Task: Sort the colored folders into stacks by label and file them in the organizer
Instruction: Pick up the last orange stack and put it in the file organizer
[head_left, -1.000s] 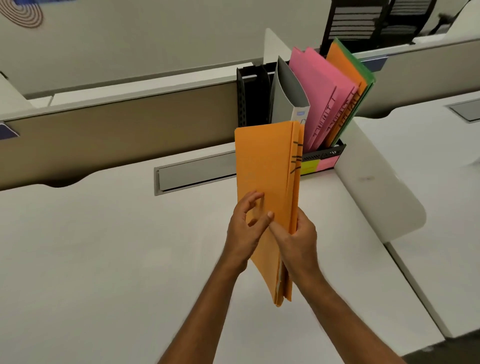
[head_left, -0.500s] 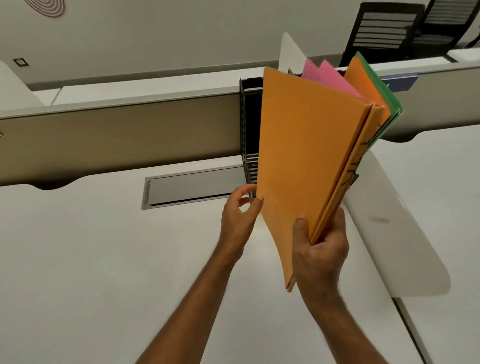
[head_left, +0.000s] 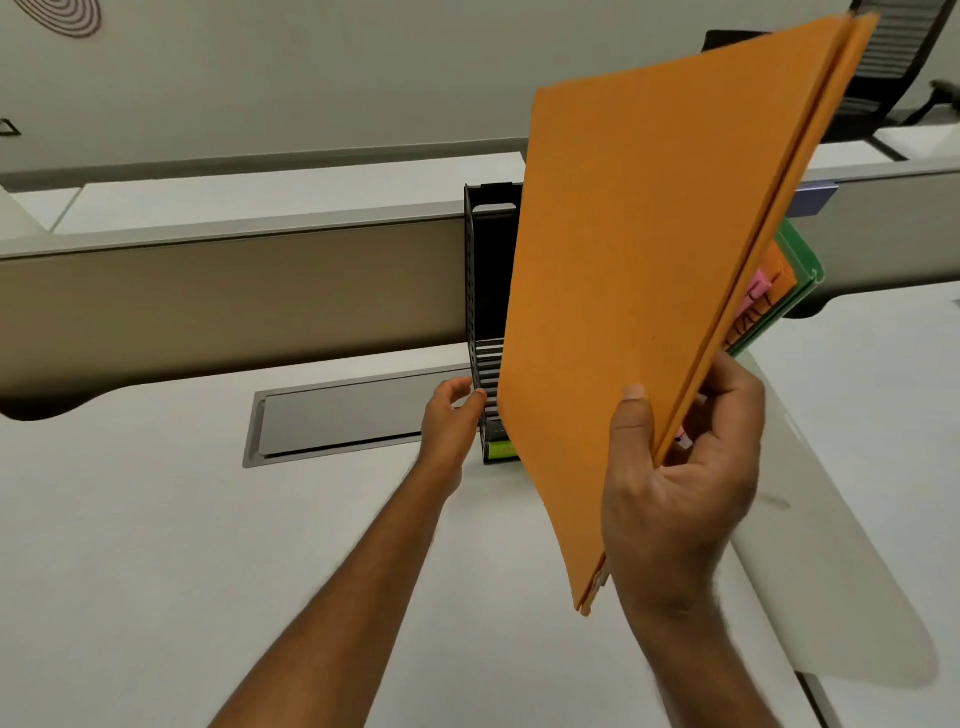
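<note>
Standing at the back of the white desk (head_left: 156, 545), against the beige partition (head_left: 234, 296), the black slotted organizer (head_left: 485, 291) is mostly hidden behind the raised stack. Its left compartment shows dark, contents not visible; to the right, a green folder (head_left: 802, 265), an orange folder (head_left: 779, 270) and a pink folder (head_left: 756, 291) lean out past the stack's edge, which compartments hold them cannot be told. Black handwritten marks run along the pink and orange edges, too blurred and covered to read. A yellow-green label strip (head_left: 501, 449) shows at the organizer's base, its writing not legible. The right hand (head_left: 680, 483) clamps the lower edge of the orange folder stack (head_left: 649, 286), thumb on the near face, fingers curled behind, holding it up and tilted in front of the organizer, off the desk. The left hand (head_left: 449, 421) is loosely open, fingertips at the organizer's left front corner; contact cannot be confirmed. A grey cable hatch (head_left: 358, 415) lies flush in the desk just left of the organizer. Against half a second ago: the stack is higher and nearer the camera, now covering the pink folders' tops; the left hand has left the stack's edge and reached to the organizer.
</note>
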